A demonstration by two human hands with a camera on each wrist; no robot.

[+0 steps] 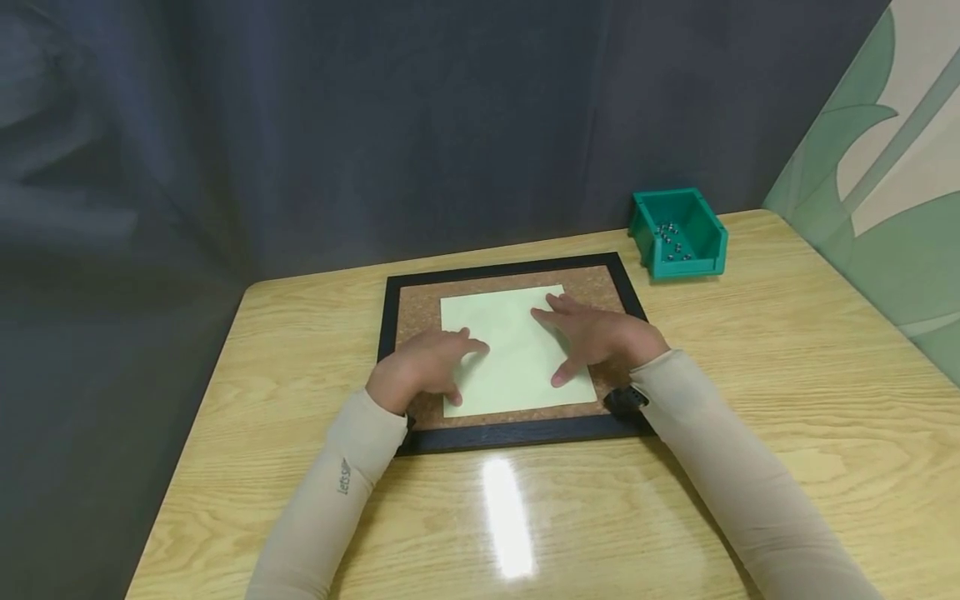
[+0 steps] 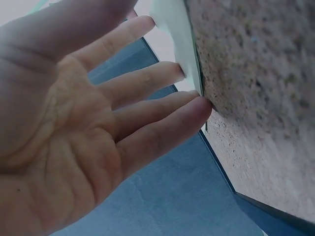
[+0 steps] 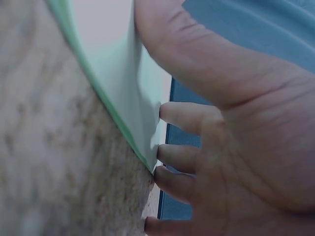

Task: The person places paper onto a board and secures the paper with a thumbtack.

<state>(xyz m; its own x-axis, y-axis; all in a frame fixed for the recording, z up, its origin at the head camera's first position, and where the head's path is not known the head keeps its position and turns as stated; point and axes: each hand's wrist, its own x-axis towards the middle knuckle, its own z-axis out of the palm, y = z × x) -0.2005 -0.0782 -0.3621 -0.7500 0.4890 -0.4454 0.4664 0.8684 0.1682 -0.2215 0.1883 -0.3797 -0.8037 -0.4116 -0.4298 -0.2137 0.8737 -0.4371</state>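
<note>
A pale green sheet of paper (image 1: 517, 367) lies on a cork board (image 1: 420, 312) with a black frame (image 1: 517, 432). My left hand (image 1: 429, 364) rests its spread fingertips on the sheet's left side; in the left wrist view the little finger (image 2: 167, 135) meets the cork by the paper's edge. On the right side, my right hand (image 1: 596, 333) touches the sheet with fingers apart. The right wrist view shows the fingertips along the paper (image 3: 110, 64) and its edge, one of them down on the cork (image 3: 64, 147). Neither hand grips anything.
A green plastic bin (image 1: 678, 267) holding several small shiny pins or beads stands beyond the board's far right corner. The board lies on a light wooden table (image 1: 787, 333). A dark curtain (image 1: 435, 125) hangs behind the table, and a leaf-patterned wall (image 1: 885, 183) is at the right.
</note>
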